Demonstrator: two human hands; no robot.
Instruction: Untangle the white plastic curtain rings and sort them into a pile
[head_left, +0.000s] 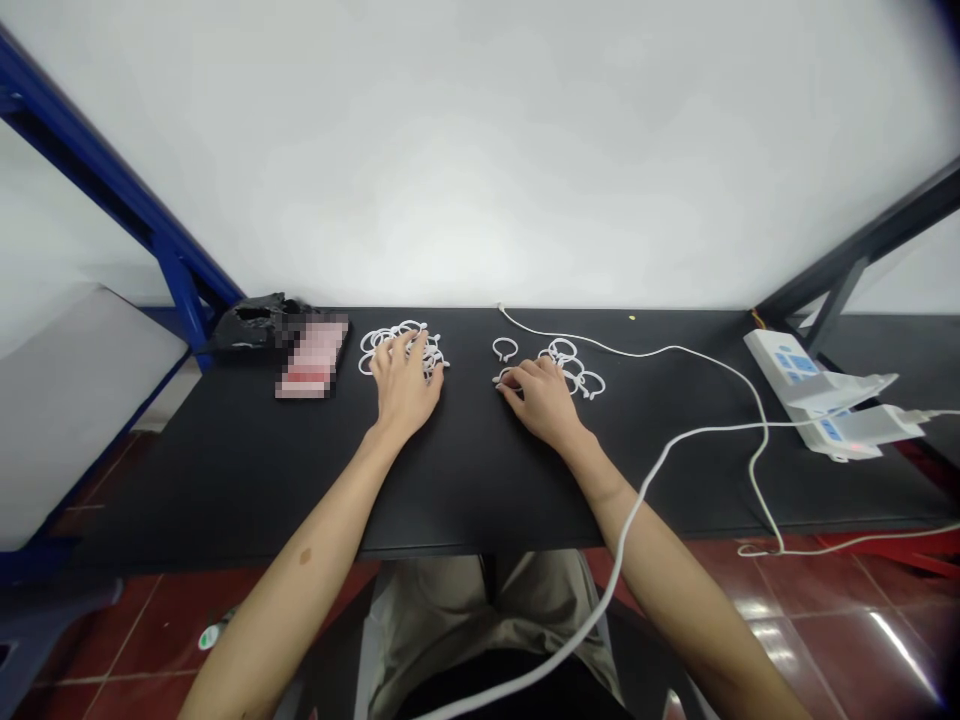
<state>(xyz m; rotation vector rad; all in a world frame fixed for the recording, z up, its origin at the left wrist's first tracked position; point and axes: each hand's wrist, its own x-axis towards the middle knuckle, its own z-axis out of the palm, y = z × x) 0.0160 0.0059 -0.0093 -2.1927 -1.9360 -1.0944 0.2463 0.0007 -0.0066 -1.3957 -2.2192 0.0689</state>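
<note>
The power strip (768,356) bears unreadable labels (796,364). The left hand (405,385) spreads over white rings (433,352). The right hand (544,395) curls, pinch unclear.

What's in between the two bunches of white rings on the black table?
In the head view, one loose white ring lies between them, nearer the right bunch. Another ring peeks out under the right hand.

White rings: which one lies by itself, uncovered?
The white ring leftmost of those just beyond the right hand; its whole outline shows, while the others overlap or sit partly under a hand.
</note>
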